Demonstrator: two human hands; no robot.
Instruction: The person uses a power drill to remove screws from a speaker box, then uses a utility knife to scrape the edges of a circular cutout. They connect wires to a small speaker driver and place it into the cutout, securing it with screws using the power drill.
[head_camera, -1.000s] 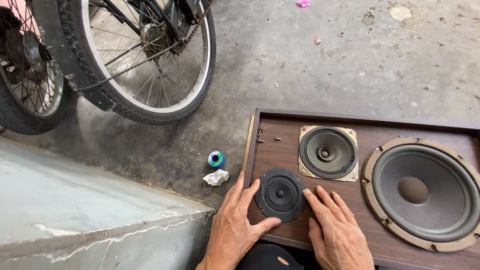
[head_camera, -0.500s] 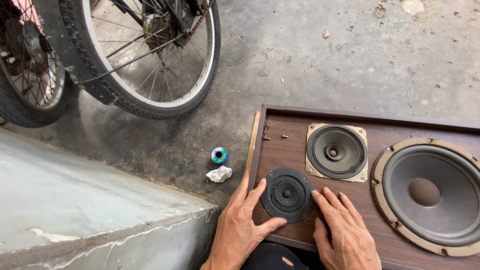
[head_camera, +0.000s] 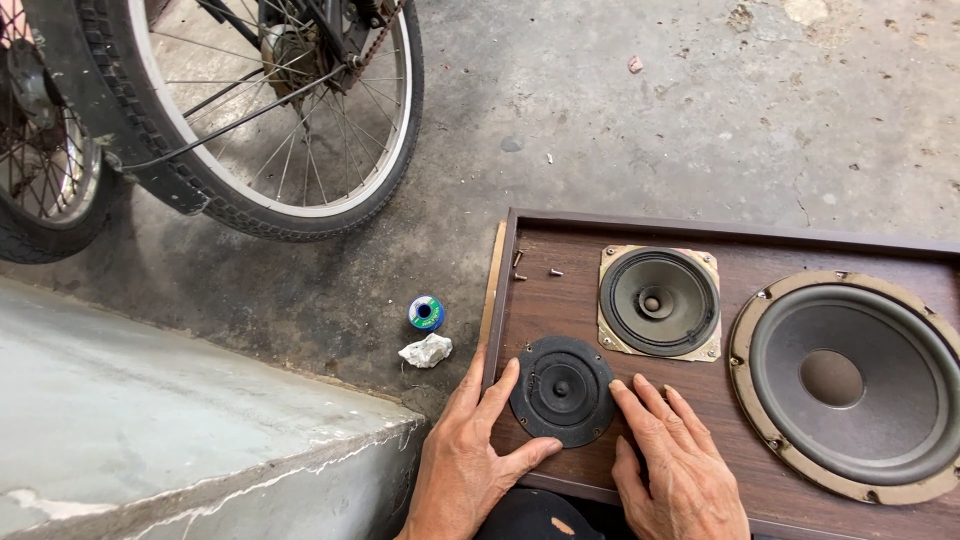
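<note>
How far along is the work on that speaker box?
Looks partway. The large woofer and the square midrange speaker sit in the wooden speaker panel. In hand: the left hand and right hand frame the small black round speaker, fingers at its rim. Two loose screws lie on the panel, so fastening likely remains. A solder spool and crumpled rag lie on the concrete.

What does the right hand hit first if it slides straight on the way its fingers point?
Likely the small round black speaker: the right hand lies flat on the brown panel, fingers pointing up-left, already at its rim.
</note>
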